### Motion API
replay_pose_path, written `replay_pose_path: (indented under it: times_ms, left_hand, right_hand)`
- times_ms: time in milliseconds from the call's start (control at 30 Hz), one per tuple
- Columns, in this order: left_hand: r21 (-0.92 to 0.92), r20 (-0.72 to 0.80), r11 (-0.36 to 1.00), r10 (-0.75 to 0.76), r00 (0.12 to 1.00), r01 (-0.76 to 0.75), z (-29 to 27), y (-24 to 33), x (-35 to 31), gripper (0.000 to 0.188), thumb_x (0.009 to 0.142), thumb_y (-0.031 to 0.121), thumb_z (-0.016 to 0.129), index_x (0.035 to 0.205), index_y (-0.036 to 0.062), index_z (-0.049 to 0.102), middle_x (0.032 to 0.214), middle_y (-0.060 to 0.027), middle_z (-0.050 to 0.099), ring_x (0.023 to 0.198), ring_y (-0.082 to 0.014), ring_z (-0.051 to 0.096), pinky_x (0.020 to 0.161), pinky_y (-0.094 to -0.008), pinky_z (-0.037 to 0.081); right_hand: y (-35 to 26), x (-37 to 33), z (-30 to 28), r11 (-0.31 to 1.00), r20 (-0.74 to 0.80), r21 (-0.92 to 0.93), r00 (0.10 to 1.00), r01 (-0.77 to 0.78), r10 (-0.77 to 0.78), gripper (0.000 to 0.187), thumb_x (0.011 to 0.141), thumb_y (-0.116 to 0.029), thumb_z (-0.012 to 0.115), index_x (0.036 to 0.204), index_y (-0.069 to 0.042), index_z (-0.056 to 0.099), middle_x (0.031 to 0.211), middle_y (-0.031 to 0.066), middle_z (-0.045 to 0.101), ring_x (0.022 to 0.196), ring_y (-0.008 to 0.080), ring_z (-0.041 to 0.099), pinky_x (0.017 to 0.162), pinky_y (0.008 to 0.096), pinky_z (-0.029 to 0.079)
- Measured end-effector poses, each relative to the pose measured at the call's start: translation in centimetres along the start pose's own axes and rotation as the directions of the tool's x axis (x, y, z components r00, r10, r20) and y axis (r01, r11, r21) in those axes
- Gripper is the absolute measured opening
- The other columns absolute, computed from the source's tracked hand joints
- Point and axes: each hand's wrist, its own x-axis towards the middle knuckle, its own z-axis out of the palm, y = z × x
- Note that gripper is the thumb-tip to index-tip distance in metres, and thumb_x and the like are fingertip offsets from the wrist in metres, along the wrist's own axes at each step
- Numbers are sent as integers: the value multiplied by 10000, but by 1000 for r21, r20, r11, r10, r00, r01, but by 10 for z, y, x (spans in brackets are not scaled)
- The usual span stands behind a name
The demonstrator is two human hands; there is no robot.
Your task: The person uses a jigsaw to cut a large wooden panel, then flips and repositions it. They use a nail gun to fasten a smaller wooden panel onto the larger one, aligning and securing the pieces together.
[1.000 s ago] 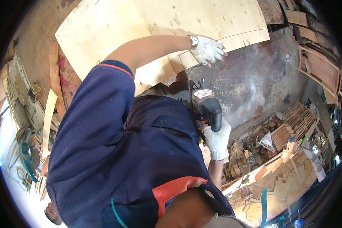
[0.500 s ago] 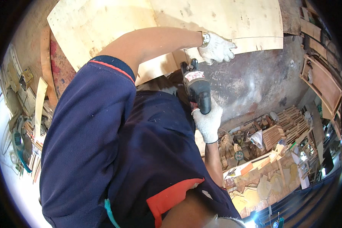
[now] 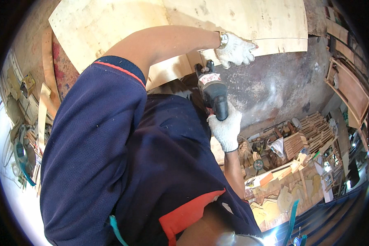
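A pale plywood sheet (image 3: 270, 20) spans the top of the view, with a dark line drawn close to its near edge. My left hand (image 3: 237, 51), in a white knit glove below a wristwatch (image 3: 223, 39), presses on that edge with its fingers bent over it. Just below, my right hand (image 3: 226, 128), gloved alike, is wrapped round the rear of a black jigsaw (image 3: 214, 91) with a red-and-white label. The jigsaw's front end points at the plywood edge; its blade is hidden.
A stained grey surface (image 3: 274, 86) lies beneath the sheet. Stacked wood strips (image 3: 315, 129) and offcuts crowd the lower right. A curved wooden frame (image 3: 348, 92) stands at the far right. More scrap wood (image 3: 42, 119) and a teal-edged tool (image 3: 23, 164) are on the left.
My right hand and the jigsaw have shifted slightly upward in view. My left hand stays at the plywood edge, its fingers moved a little. A teal strip now shows at the lower right.
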Motion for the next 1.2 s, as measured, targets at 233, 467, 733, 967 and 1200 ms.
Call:
replay_pose_path:
  times_ms: [233,467,733,967,1200]
  left_hand:
    - [16,41,1000,8,999,-8,-24,4,-5,439,866,530,596,1042,169,775,1364,-30,622,1461,-211,380,1243,-605,170]
    - [36,125,999,-19,992,15,-17,4,0,499,876,618,564,1101,217,757,1505,0,540,1514,-226,311,1257,-645,54]
    - [28,209,999,-25,978,20,-37,6,-1,483,876,597,582,1126,223,758,1501,5,543,1516,-212,303,1257,-639,69]
    - [18,130,1000,10,991,-13,-30,3,0,425,815,550,646,960,176,789,1323,-42,635,1435,-223,398,1256,-619,124]
    - [15,6,1000,17,1000,-17,-18,2,-1,419,781,550,665,906,168,784,1246,-48,653,1398,-233,429,1257,-623,132]
  right_hand:
    - [-1,0,0,1000,-12,-16,1000,0,-1,227,691,-88,691,902,-6,676,697,171,673,626,293,688,650,383,546]
    - [0,1,0,1000,-3,5,1000,29,-29,229,694,-87,686,908,-9,676,697,166,671,614,281,679,647,380,543]
    - [7,3,-1,1000,34,-7,999,-2,2,282,688,-88,690,958,-10,690,719,183,683,650,318,704,674,388,557]
    - [4,6,-4,998,53,-61,999,14,-11,329,677,-108,711,991,-11,691,746,188,691,681,348,710,684,394,561]
    - [7,6,-2,999,41,-35,998,40,-38,353,679,-103,719,1021,-15,693,768,195,695,697,351,713,695,392,561]
